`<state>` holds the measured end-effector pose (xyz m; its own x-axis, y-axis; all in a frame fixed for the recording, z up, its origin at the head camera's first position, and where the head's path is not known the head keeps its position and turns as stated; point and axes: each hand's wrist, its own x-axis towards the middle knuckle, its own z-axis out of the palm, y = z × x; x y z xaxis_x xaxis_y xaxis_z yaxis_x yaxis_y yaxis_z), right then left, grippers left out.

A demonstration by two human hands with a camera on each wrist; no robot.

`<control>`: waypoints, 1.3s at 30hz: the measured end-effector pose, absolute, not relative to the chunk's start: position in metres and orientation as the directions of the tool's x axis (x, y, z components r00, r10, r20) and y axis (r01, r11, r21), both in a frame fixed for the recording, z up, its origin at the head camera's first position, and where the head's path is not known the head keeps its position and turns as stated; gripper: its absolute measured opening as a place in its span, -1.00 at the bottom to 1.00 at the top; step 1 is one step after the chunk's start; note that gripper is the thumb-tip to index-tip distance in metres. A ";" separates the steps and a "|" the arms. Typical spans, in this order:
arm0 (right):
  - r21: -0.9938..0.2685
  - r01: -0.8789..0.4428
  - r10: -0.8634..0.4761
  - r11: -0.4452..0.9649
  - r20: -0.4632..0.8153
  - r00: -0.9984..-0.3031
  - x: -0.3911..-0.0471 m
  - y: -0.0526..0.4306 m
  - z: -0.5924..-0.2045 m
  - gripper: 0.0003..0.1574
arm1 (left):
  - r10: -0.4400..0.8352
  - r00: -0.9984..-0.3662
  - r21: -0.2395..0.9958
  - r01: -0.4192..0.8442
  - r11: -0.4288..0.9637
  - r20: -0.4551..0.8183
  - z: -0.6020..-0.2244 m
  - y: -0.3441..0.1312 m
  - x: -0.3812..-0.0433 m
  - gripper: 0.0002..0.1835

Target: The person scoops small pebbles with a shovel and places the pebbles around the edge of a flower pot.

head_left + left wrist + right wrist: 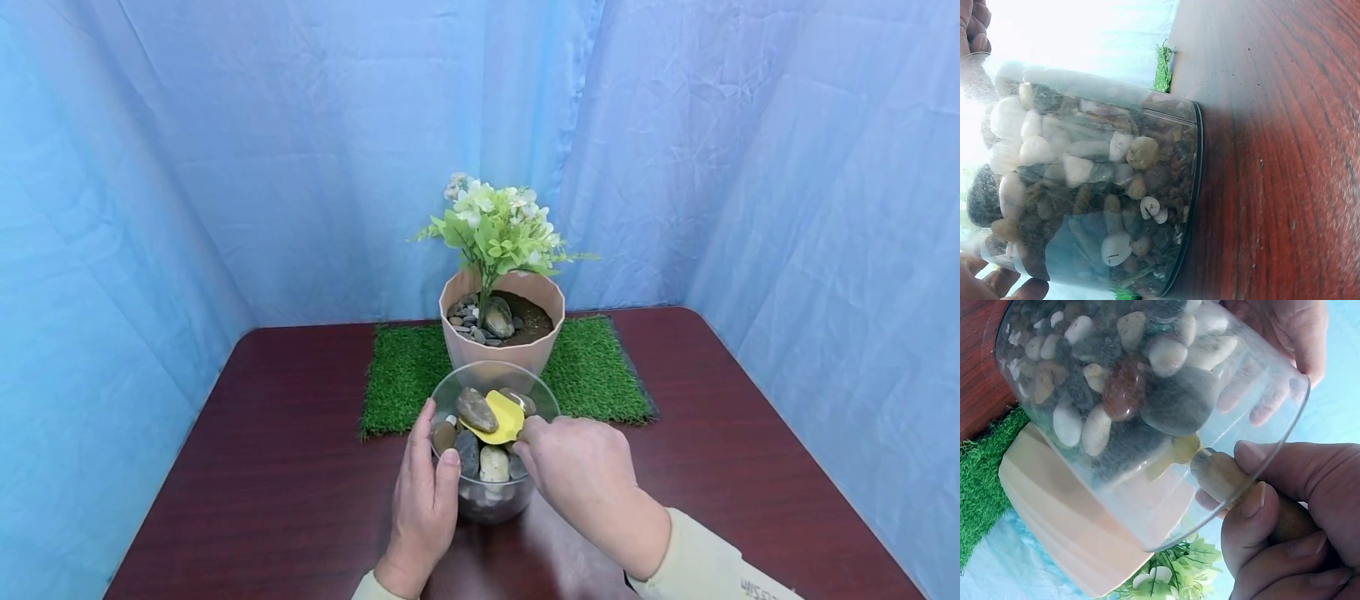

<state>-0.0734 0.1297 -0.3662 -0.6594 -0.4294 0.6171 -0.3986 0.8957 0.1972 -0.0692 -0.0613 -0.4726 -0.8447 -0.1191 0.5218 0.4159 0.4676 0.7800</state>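
Observation:
A clear round container (491, 504) filled with pebbles stands at the front of the table. My left hand (423, 500) holds its left side, thumb at the near rim and fingers around the wall. My right hand (588, 479) grips the wooden handle (1219, 478) of a small yellow hand shovel (510, 423) at the container's right rim. The shovel's blade reaches inside, with a grey-brown stone (476, 410) on it. Beneath lie larger stones, including a pale one (494, 463) and a dark one (467, 452). Through the glass, smaller pebbles (1141, 153) show lower down.
A pink flowerpot (502, 357) stands just behind the container on a green grass mat (600, 367). It holds soil (534, 321), stones and a white-flowered plant (498, 229). Blue curtains (360, 167) surround the dark red table (300, 467).

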 end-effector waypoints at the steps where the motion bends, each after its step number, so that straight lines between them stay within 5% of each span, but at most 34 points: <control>1: 0.194 -0.396 -0.426 0.897 0.616 -0.663 -0.074 0.129 -0.367 -0.52 | -0.118 -0.844 0.779 0.417 0.469 0.523 -0.473 -0.061 -0.069 -0.32; 23: 0.177 -0.403 -0.417 0.898 0.636 -0.650 -0.082 0.122 -0.368 -0.54 | -0.126 -0.819 0.757 0.443 0.481 0.560 -0.475 -0.060 -0.071 -0.31; 39: 0.100 -0.412 -0.387 0.906 0.594 -0.706 -0.079 0.123 -0.369 -0.59 | -0.125 -0.817 0.757 0.449 0.475 0.563 -0.476 -0.060 -0.071 -0.31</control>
